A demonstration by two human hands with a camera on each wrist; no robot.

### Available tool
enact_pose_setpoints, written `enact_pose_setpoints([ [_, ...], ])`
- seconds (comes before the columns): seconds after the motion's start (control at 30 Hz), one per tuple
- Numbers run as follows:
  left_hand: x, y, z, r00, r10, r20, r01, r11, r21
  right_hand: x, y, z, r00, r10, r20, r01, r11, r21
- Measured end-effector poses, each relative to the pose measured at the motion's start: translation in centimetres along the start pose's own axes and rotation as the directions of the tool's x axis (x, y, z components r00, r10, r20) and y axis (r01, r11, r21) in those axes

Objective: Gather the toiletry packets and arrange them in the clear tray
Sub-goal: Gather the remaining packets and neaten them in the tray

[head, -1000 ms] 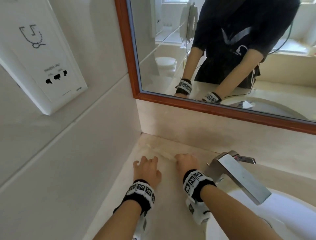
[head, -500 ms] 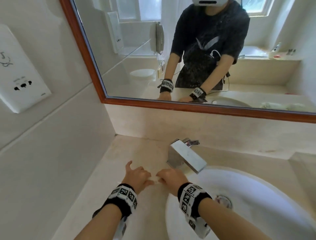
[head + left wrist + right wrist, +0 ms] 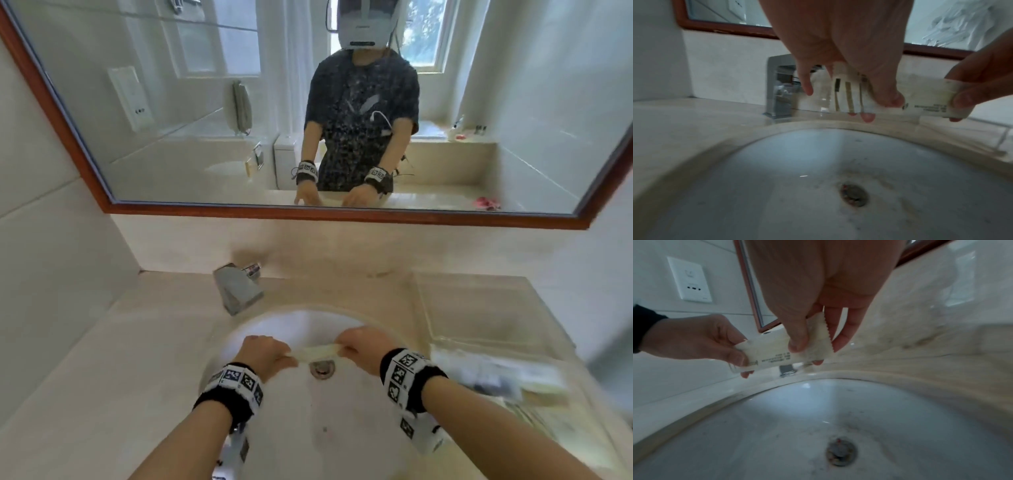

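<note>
Over the sink basin [image 3: 274,428], a cream toiletry packet [image 3: 317,352] is held stretched btwn both hands, above the drain [image 3: 321,368]. L end is pinched by left hand [image 3: 265,356], thumb and fingers clamped on it; R end (serrated edge) is pinched by right hand [image 3: 368,347] the same way. Clear tray [image 3: 479,308] is seen on the counter to the R, well apart from the packet. More packets [image 3: 507,380] are blurred nr the R wrist.

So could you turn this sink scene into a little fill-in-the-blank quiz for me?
1. The left hand and right hand each pinch one end of a pale ____.
2. They hold it above the white ____.
3. The clear tray sits on the counter to the ____ of the faucet.

Missing words: packet; sink; right
</note>
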State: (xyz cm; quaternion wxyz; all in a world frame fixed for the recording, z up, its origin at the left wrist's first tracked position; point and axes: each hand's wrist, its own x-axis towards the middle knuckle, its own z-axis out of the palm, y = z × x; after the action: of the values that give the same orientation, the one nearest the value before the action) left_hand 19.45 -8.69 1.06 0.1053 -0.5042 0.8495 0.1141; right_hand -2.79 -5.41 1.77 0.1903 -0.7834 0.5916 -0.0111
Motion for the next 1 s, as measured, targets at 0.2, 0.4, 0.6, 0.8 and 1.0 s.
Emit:
enact_pose_setpoints([
  [0.2, 4.1, 11.6, -1.3, 0.990, 0.140, -0.009, -0.140, 0.987, -0.082, -8.7, 9.8, -3.1, 0.978, 0.193, -0.080, -0.193, 0.981, 0.006],
  [0.4, 8.5, 21.2, -1.7, 0.975, 0.223, 0.017, -0.215, 0.954, -0.209, -15.3, 17.1, -3.7, 0.890, 0.445, -0.103, -0.432, 0.893, 0.124],
  [0.6, 11.1, 25.1, 0.1, 0.986, 0.166, 0.015, -0.148, 0.916, -0.373, -17.8, 21.2, -3.2, 0.758, 0.642, -0.115, -0.552, 0.726, 0.411],
  [0.8, 12.3, 25.7, 1.2, 0.994, 0.108, -0.027, -0.110, 0.918, -0.382, -18.5, 23.3, -2.6, 0.690, 0.722, -0.045, -0.590, 0.598, 0.543],
  [1.0, 12.7, 26.0, 1.2, 0.991, 0.122, 0.062, -0.095, 0.937, -0.338, -18.6, 24.0, -1.6, 0.658, 0.747, 0.095, -0.682, 0.539, 0.495],
])
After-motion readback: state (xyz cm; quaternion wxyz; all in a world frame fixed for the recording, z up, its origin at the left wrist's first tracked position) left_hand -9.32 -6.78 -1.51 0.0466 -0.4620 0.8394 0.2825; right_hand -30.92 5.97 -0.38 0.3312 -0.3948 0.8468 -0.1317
